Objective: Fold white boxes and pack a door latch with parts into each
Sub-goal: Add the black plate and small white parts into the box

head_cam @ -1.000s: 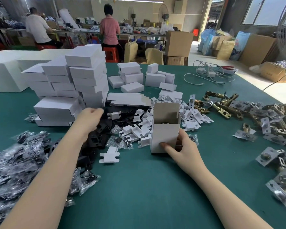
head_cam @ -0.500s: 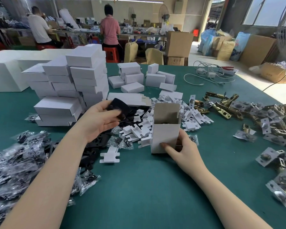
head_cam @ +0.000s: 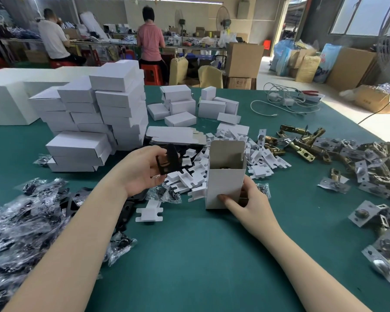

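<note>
Your left hand (head_cam: 142, 171) pinches a flat black plate (head_cam: 169, 159), held up above the pile of white card pieces (head_cam: 189, 174). Just to its right, your right hand (head_cam: 245, 199) grips the base of an upright white box (head_cam: 224, 176) with its top flap open, standing on the green table (head_cam: 200, 255).

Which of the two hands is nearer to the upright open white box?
Right. The right hand grips the upright open white box at its base. The left hand is apart from it, to its left, holding a black plate.
</note>
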Tool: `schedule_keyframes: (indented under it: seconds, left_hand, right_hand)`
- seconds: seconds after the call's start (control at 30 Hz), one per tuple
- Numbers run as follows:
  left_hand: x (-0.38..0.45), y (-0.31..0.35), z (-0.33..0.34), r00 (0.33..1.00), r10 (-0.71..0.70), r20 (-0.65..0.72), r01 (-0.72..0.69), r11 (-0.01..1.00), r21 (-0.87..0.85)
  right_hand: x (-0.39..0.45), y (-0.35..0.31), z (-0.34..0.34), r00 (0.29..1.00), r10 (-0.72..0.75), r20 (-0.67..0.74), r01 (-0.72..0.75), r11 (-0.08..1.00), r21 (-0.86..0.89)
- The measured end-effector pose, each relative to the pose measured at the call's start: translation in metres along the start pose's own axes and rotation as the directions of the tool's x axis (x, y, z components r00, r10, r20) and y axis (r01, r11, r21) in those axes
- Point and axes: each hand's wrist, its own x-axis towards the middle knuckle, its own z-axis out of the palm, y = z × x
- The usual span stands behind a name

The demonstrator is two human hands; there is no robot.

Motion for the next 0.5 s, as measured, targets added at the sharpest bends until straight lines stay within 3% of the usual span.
schedule_keyframes:
  seconds: [0.27,0.5]
  left_hand:
    - [0.0018,-0.0001,0.0046,0.988,-0.151,0.007,0.145,0.931,-0.336]
    - [0.0057,-0.0028,0.0083,0.994,0.04,-0.102,-0.075,0.923,-0.378]
  right_hand:
    - [-0.0001,-0.0013,0.0001,1.0,-0.009,-0.002,0.009,1.0,-0.007]
    - [0.0001,-0.0014,0.0,1.0,-0.006,0.001,0.006,1.0,-0.006]
